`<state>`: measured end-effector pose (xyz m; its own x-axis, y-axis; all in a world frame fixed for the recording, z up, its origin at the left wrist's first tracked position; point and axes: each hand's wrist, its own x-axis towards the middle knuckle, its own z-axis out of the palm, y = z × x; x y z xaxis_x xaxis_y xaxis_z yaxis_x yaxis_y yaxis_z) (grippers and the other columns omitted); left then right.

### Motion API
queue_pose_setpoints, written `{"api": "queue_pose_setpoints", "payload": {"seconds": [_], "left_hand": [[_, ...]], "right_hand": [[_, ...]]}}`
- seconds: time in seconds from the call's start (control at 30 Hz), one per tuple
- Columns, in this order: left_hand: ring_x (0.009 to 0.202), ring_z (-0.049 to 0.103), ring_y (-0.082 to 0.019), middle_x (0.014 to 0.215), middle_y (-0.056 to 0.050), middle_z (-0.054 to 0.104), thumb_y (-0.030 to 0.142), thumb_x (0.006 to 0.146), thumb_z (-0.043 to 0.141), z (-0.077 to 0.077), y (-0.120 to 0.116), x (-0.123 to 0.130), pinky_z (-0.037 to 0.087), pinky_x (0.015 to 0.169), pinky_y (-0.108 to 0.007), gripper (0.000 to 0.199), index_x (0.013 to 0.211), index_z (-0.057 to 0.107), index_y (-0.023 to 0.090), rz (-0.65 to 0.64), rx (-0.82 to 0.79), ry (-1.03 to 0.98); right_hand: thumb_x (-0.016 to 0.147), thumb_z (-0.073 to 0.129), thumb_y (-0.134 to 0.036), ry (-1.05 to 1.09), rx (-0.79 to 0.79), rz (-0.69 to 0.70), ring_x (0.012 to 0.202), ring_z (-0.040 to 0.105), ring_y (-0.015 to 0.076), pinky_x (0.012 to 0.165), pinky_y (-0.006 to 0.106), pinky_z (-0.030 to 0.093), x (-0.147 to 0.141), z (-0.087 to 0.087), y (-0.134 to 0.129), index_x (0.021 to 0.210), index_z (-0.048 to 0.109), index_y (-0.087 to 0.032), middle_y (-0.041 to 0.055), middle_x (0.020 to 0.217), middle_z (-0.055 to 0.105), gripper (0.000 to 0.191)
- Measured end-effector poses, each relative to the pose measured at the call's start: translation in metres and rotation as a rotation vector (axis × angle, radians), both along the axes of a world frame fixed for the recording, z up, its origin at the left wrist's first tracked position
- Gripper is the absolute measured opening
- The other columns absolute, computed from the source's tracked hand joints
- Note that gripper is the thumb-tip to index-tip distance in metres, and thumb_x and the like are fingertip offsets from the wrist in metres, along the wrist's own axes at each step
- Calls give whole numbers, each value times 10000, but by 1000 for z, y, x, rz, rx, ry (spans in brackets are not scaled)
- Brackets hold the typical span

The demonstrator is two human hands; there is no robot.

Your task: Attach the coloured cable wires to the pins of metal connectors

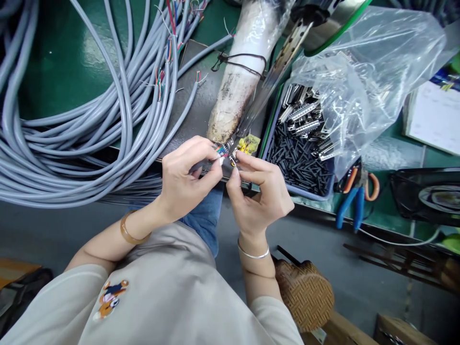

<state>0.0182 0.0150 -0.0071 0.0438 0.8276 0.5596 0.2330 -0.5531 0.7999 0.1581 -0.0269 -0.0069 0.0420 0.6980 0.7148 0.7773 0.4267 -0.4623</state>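
Note:
Between finger and thumb, my left hand (192, 175) pinches thin coloured wires (222, 150). Close beside it, my right hand (260, 187) grips a small metal connector (233, 156) by its edge. The fingertips of both hands nearly meet at the bench edge, below the stained tip of a white wrapped tube (230, 96). Whether the wires touch the connector is too small to tell. Just behind the right fingers lies a yellow piece (248, 143). Grey cables (143, 120) with stripped, coloured ends lie in a large bundle to the left.
A blue bin (268, 129) holds black sleeves (298, 165) and metal connectors (305, 117), partly under a clear plastic bag (362, 81). Blue-handled pliers (355, 206) and orange-handled cutters (372, 187) are at the bench's right edge. A woven-topped stool (305, 292) stands below.

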Motion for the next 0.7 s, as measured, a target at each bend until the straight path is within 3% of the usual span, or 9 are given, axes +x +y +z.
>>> {"api": "queue_pose_setpoints", "payload": {"seconds": [0.3,0.7], "left_hand": [[569,448,-51,738,26,587,38,788,658,-1,-1,-3,291,454,-187,175,715,576,174,-38,-83,54],[685,584,-96,770,1,658,54,830,629,11,0,-4,449,596,-215,172,726,585,183,-53,-16,104]], "right_hand": [[882,687,-108,-18,-39,6,906,773,159,795,294,637,2,-4,-2,893,591,-235,29,1031,797,160],[845,759,-103,-45,-52,-33,917,772,159,826,291,642,1,7,-3,956,684,-251,13,1053,800,199]]}}
